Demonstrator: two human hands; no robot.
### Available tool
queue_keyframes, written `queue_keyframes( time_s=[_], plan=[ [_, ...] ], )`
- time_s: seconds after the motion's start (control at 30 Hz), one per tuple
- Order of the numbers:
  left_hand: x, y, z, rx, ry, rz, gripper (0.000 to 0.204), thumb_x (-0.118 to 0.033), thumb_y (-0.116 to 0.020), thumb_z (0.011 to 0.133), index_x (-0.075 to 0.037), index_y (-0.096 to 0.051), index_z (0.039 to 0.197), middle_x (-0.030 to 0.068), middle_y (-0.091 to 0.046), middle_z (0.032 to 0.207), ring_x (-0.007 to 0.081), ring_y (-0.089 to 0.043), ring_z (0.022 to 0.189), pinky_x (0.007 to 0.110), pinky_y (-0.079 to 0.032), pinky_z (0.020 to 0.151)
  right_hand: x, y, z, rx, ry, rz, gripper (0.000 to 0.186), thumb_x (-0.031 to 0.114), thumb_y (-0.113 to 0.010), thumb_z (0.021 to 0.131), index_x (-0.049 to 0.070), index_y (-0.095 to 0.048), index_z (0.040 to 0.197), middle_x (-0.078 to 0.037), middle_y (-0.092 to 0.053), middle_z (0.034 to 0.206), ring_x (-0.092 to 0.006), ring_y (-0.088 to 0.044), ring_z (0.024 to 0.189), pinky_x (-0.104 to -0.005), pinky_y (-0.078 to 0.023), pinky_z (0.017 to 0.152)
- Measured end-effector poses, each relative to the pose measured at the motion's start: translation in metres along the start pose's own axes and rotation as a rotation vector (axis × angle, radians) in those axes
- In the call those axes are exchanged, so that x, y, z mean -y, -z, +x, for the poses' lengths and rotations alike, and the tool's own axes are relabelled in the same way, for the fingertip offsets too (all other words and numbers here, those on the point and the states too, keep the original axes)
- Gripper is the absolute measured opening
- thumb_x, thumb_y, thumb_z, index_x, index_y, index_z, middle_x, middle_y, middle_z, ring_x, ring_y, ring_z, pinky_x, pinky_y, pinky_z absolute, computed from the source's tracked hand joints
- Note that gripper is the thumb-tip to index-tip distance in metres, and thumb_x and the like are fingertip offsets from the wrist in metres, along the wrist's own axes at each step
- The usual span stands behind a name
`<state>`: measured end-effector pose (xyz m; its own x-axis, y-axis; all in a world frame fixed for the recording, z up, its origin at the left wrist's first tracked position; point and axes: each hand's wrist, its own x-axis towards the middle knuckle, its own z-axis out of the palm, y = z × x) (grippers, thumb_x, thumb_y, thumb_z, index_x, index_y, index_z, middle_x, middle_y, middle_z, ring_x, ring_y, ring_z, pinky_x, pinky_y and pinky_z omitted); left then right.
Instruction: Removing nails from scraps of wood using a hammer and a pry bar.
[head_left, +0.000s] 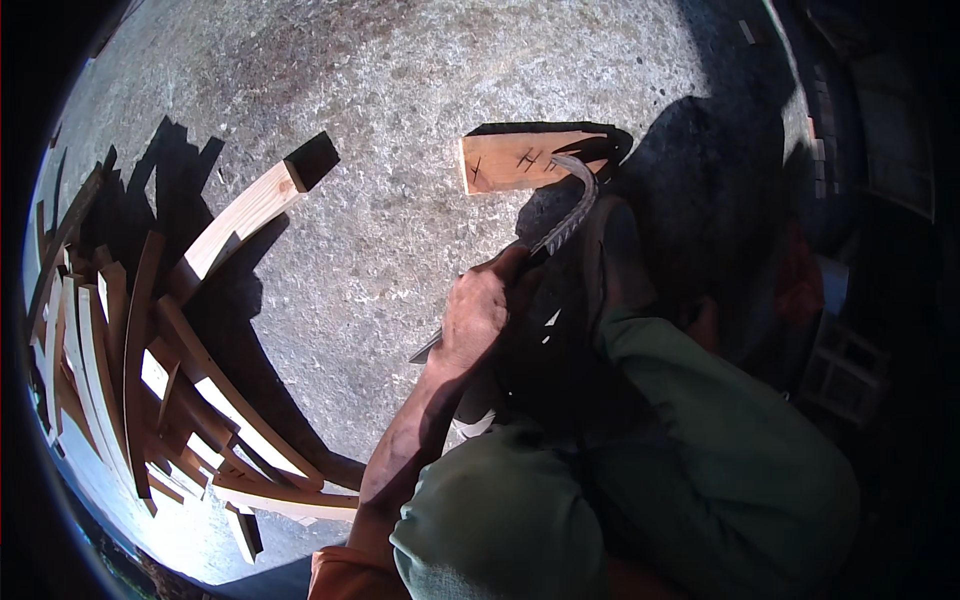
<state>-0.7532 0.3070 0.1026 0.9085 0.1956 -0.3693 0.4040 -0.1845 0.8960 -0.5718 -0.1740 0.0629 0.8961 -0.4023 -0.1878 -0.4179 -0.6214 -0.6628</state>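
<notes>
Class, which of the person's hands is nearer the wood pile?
Left, apparently: the left hand grips the hooked bar right of the wood pile; the right hand cannot be made out.

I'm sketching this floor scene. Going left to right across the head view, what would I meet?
Heap of wood pieces → left hand → curved end of the metal bar → green right trouser leg.
</notes>
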Motion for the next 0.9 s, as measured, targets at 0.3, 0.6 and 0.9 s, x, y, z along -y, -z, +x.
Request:
queue_keyframes(
  time_s=[0.3, 0.6, 0.9],
  plan=[
    [0.040, -0.016, 0.019, 0.239, 0.133, -1.119, 0.041, -0.008, -0.061, 0.093, 0.011, -0.054, 0.129, 0.0321, -0.051, 0.134, 0.0336, -0.060, 0.117, 0.038, -0.049, 0.102, 0.121, -0.022, -0.110, 0.203, -0.227, 0.245, 0.037, 0.028, -0.066, 0.092, 0.004, -0.056, 0.118, -0.010, -0.060, 0.087, -0.0158, -0.056, 0.058, -0.0318, -0.047, 0.048],
    [-0.007, 0.000, 0.018, 0.065, -0.046, 0.000, 0.029, -0.001, -0.069, 0.089, 0.010, -0.061, 0.114, 0.0234, -0.071, 0.101, 0.0273, -0.071, 0.094, 0.033, -0.053, 0.081, 0.233, -0.084, -0.153, 0.686, -0.147, 0.327, 0.030, 0.027, -0.055, 0.098, 0.006, -0.057, 0.119, -0.001, -0.053, 0.075, -0.0093, -0.050, 0.049, -0.0260, -0.040, 0.041],
    [0.003, -0.002, 0.011, 0.020, -0.131, -0.016, 0.027, -0.003, -0.069, 0.089, 0.007, -0.063, 0.113, 0.0235, -0.071, 0.093, 0.0277, -0.072, 0.081, 0.035, -0.052, 0.070, 0.239, -0.100, -0.172, 0.574, -0.139, 0.412, 0.024, 0.021, -0.060, 0.096, 0.008, -0.052, 0.115, -0.002, -0.051, 0.075, -0.0103, -0.050, 0.052, -0.0261, -0.040, 0.042]
  ],
)
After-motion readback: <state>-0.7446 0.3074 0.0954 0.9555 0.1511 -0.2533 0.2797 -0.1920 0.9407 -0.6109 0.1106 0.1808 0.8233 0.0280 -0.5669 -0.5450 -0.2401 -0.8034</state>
